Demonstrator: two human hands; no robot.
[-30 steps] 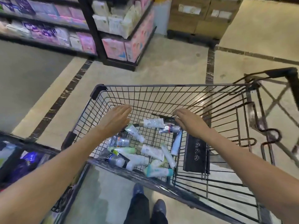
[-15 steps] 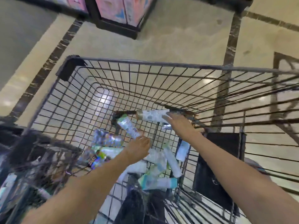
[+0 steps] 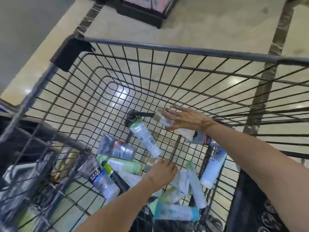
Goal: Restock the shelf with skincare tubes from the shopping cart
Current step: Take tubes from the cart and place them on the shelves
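The wire shopping cart (image 3: 167, 47) fills the view, and several skincare tubes lie loose on its floor. My right hand (image 3: 185, 118) is spread over a white tube with a dull gold cap (image 3: 159, 116) at the far side; thumb and fingers straddle it while it lies on the wire. My left hand (image 3: 163, 172) is lower, with fingers curled down into the pile, hiding what is under them. A white tube with a green cap (image 3: 145, 138) lies between my two hands. A silver tube (image 3: 117, 149) lies to the left, a teal tube (image 3: 175, 212) nearest me.
A black panel (image 3: 250, 206) stands inside the cart at the right. The dark base of a shelf unit (image 3: 142, 14) with pink boxes is on the tiled floor beyond the cart. Blurred dark shelving sits at the lower left.
My head has tilted further down toward the cart. Both hands went from above the cart down inside it: the right onto the gold-capped tube, the left into the pile.
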